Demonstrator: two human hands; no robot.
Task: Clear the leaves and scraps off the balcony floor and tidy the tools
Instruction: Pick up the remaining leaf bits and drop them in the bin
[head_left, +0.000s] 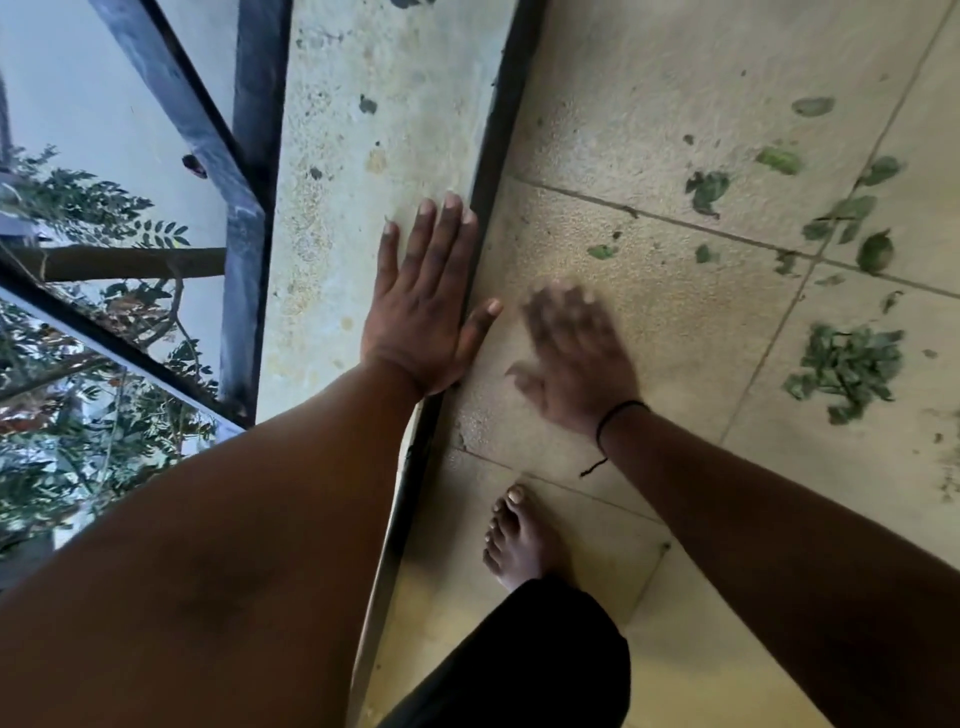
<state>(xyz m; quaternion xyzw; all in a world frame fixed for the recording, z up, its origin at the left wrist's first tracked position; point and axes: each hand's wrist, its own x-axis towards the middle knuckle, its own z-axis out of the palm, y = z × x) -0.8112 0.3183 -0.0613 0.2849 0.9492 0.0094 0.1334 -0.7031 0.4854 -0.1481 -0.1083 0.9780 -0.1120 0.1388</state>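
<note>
Here the left hand (423, 317) lies flat, fingers straight, on the pale concrete ledge (363, 130); the blurred right hand (576, 353), fingers spread and empty, hovers over beige floor tiles (649, 322). Sweeping the green leaf pile (847, 369) together seems next.

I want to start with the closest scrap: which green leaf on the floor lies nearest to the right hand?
The small green leaf just beyond the right hand; the other leaves and the leaf pile lie farther right.
</note>
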